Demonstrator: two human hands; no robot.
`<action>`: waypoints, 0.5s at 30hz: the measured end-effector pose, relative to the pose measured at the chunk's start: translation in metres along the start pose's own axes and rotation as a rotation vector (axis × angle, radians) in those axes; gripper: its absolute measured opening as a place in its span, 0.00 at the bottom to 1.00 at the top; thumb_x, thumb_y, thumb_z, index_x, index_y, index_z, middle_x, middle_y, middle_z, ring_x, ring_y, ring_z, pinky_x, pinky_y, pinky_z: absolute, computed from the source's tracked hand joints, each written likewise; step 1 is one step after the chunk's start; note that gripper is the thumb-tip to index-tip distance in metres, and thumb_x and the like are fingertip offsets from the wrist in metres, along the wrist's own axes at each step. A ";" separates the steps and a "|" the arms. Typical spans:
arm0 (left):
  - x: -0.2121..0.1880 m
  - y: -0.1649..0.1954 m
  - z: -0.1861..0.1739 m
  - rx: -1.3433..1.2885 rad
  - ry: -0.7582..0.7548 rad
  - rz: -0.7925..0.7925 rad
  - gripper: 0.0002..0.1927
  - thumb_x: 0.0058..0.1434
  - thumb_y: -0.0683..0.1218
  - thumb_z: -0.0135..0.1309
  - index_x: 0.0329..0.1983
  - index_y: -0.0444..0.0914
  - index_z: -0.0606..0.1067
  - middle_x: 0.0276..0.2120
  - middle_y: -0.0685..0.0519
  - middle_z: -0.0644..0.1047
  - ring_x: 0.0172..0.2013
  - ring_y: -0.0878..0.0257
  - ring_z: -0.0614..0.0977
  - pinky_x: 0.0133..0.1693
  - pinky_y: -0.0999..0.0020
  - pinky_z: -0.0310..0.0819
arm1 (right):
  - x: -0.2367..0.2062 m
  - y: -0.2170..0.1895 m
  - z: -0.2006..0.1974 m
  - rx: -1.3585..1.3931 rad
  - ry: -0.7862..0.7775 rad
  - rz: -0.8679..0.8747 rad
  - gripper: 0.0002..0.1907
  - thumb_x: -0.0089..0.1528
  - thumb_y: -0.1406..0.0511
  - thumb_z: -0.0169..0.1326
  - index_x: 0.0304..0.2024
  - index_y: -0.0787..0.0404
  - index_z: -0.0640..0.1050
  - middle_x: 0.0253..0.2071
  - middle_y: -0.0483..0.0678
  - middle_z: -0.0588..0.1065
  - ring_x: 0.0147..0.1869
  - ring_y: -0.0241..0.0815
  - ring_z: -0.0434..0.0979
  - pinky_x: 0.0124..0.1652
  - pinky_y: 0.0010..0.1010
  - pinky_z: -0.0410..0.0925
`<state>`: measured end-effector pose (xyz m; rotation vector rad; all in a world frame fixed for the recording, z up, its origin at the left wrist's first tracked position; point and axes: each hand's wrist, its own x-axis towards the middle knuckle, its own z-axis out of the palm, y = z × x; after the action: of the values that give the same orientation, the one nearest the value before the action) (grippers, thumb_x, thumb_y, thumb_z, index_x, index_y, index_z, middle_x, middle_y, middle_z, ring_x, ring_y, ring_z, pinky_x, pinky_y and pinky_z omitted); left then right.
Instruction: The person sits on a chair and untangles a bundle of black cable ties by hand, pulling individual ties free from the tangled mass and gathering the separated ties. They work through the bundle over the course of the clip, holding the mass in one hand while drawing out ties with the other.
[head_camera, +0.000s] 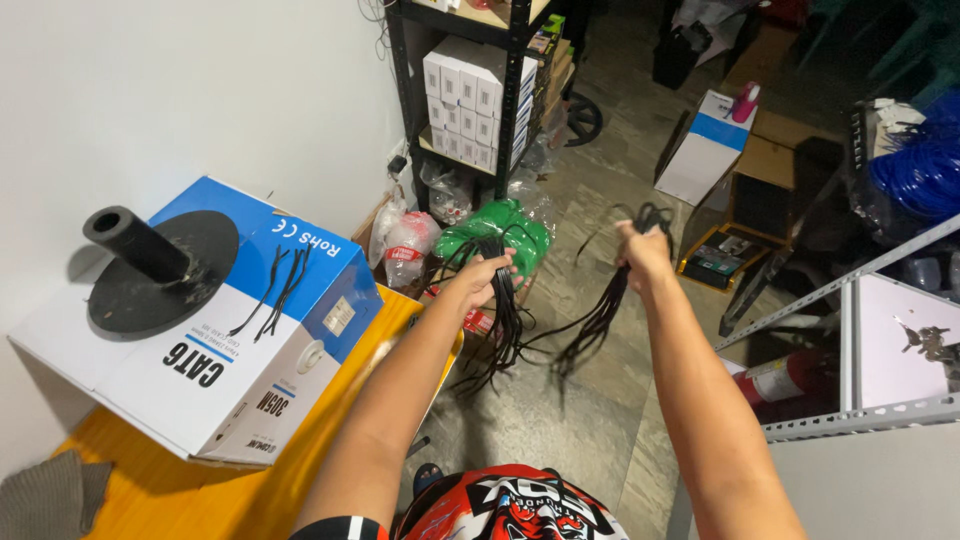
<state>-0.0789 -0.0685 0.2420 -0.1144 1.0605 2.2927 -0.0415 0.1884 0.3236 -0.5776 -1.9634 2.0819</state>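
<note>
Cardboard box, blue and white, sits at the left on the orange tabletop, carrying a black spool hub and a few loose black ties. Left hand has its fingers closed around a bunch of black cable ties, held in the air above the floor. Right hand grips a second bunch, fingers wrapped shut. Grey metal shelving stands at the right.

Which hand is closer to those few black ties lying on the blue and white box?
Probably the left hand. It holds a bunch of thin black cable ties on the box's side; the loose black ties lie on the blue and white cardboard box. The right hand is farther away.
</note>
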 end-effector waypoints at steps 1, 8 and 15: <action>0.001 0.000 0.002 0.025 -0.026 0.012 0.12 0.64 0.38 0.56 0.51 0.35 0.75 0.36 0.48 0.77 0.37 0.56 0.82 0.43 0.52 0.84 | -0.001 0.001 0.000 0.019 -0.045 0.068 0.10 0.66 0.64 0.56 0.36 0.57 0.68 0.22 0.42 0.64 0.21 0.37 0.61 0.23 0.33 0.59; 0.007 0.001 0.023 0.063 -0.104 0.092 0.20 0.61 0.41 0.60 0.56 0.33 0.72 0.49 0.45 0.81 0.54 0.51 0.82 0.48 0.51 0.83 | -0.019 0.010 0.023 -0.028 -0.266 0.147 0.10 0.58 0.64 0.64 0.34 0.55 0.74 0.25 0.39 0.71 0.21 0.32 0.61 0.23 0.28 0.57; 0.018 -0.010 0.037 0.009 -0.200 0.161 0.16 0.65 0.41 0.61 0.54 0.29 0.77 0.44 0.42 0.81 0.43 0.54 0.83 0.43 0.62 0.81 | -0.040 0.028 0.049 -0.165 -0.399 0.140 0.17 0.50 0.64 0.71 0.35 0.53 0.75 0.26 0.35 0.72 0.22 0.29 0.63 0.21 0.25 0.55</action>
<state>-0.0816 -0.0280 0.2544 0.2068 1.0076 2.3832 -0.0232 0.1248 0.3021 -0.3570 -2.3919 2.2754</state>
